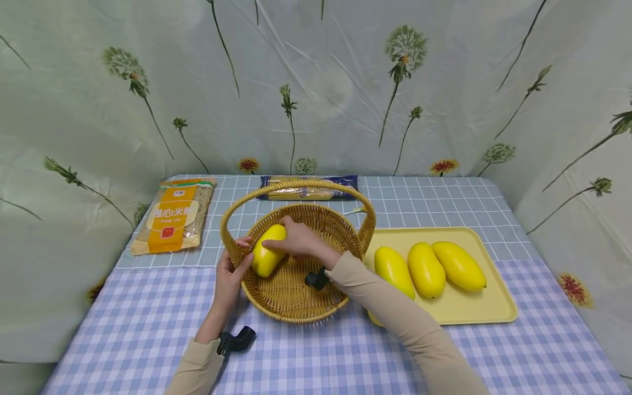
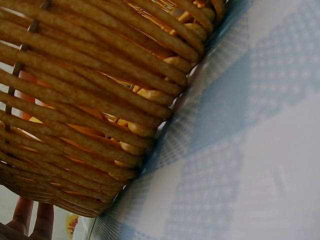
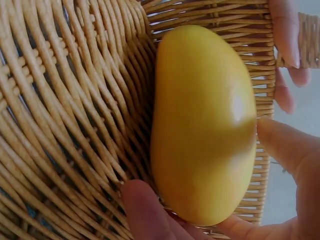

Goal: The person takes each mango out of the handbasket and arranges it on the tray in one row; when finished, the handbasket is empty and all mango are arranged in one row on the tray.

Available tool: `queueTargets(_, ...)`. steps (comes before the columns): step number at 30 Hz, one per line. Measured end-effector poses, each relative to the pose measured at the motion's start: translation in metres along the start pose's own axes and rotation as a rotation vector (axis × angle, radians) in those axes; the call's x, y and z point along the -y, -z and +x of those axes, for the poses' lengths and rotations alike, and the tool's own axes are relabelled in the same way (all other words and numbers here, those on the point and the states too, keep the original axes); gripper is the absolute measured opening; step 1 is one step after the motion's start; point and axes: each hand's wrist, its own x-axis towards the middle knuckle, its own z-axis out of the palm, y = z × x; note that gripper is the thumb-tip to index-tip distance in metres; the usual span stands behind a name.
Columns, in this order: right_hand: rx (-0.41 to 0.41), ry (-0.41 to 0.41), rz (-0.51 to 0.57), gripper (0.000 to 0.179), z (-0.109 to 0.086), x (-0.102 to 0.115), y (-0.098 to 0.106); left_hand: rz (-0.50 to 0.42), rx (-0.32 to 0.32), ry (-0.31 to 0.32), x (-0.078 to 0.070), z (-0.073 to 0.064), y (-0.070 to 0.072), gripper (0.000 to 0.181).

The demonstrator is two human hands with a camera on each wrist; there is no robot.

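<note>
A round wicker basket with a tall arched handle stands on the checked tablecloth. At its left rim, near the foot of the handle, my left hand grips the weave, thumb on the inner side and fingers outside. The left wrist view is mostly the basket's outer wall, with two fingertips below it. My right hand reaches into the basket and holds a yellow mango against the left inner wall. In the right wrist view, thumb and fingers lie around the mango.
A yellow tray right of the basket bears several mangoes, partly under my right sleeve. A bag of grain-like food lies back left. Behind the basket is a long noodle packet. A patterned curtain hangs behind.
</note>
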Motion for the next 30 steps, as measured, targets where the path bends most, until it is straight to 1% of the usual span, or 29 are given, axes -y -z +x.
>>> queueTargets(5, -0.009, -0.023, 0.033, 0.071, 0.002, 0.0, -0.002, -0.001, -0.001, -0.004, 0.0, 0.0, 0.0, 0.023)
queueTargets(12, -0.013, -0.014, 0.107, 0.073, 0.003, 0.0, -0.005, 0.008, -0.006, 0.007, -0.001, 0.0, -0.001, 0.022)
queueTargets(15, -0.034, 0.003, 0.095, 0.073, 0.004, -0.001, -0.005, 0.019, -0.009, 0.016, -0.002, 0.0, -0.001, 0.022)
queueTargets(18, -0.06, 0.018, 0.067, 0.072, 0.004, -0.002, -0.003, 0.024, -0.014, 0.009, -0.002, 0.0, -0.001, 0.023)
queueTargets(21, -0.067, 0.021, 0.06, 0.072, 0.005, -0.004, -0.001, 0.02, -0.012, 0.006, -0.002, 0.001, -0.001, 0.023)
queueTargets(25, -0.054, 0.037, 0.075, 0.072, 0.006, -0.008, 0.002, 0.025, -0.007, 0.016, -0.001, 0.001, -0.001, 0.023)
queueTargets(30, -0.011, 0.053, 0.08, 0.069, 0.004, -0.011, 0.008, 0.029, -0.01, 0.026, -0.002, 0.001, -0.001, 0.024)
